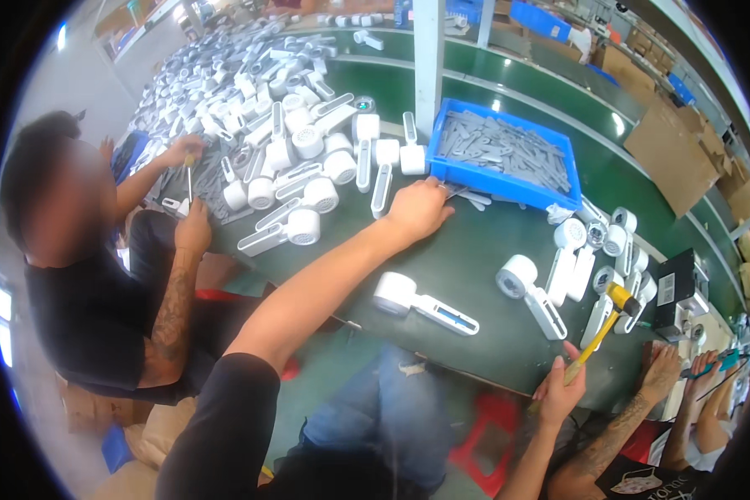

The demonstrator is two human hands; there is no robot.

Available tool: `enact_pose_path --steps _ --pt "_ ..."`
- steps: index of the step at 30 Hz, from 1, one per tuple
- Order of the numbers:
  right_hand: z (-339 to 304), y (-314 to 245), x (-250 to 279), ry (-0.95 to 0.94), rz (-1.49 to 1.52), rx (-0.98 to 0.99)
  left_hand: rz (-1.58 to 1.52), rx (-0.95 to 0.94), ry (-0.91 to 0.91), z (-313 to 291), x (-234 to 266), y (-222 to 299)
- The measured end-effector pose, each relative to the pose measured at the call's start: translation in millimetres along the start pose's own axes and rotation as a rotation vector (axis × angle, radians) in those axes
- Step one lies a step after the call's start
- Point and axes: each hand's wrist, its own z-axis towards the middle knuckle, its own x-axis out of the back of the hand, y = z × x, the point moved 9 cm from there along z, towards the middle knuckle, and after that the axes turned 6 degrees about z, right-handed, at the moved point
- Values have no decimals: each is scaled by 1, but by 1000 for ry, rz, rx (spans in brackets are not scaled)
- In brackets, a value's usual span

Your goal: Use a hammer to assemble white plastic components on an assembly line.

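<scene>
My left hand point(418, 209) reaches across the bench to the near left corner of a blue bin point(508, 193) filled with thin grey plastic strips point(508, 143). Its fingers are closed by a few loose strips point(477, 199); what they pinch is too small to make out. My right hand point(561, 385), at the bench's front edge, grips the handle of a mallet point(598, 335) with a yellow and black head held upward. Between my hands lies a white round-headed part point(395, 293) with a slotted handle, on its side. Another such part point(518, 275) lies near the mallet.
A large heap of white parts point(296, 142) covers the bench to the left, where a co-worker point(83, 250) holds a screwdriver point(189, 171). More white parts and a black box point(681, 292) stand right, beside another person's hands point(660, 372). A white post point(429, 67) rises behind the bin.
</scene>
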Motion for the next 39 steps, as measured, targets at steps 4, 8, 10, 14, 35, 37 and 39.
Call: enact_pose_path --steps 4,8,10,14,35,37,39 --pt "-2 0 0 -15 -8 -2 -16 63 -116 -4 -3 -8" --pt "-6 -2 3 14 17 -25 -735 257 -131 -61 47 12" --pt "-10 -9 -5 73 -57 -3 -1334 249 -228 -105 53 47" --pt "-66 -61 -110 -117 140 -6 -1553 311 -239 -174 50 108" --pt "-20 -21 -158 -145 -268 -36 -471 -174 193 -167 74 55" --pt "-21 -22 -160 -182 -317 -40 -485 -165 193 -168 69 53" --pt "-19 -27 -159 -214 -369 -49 -505 -160 187 -168 66 51"
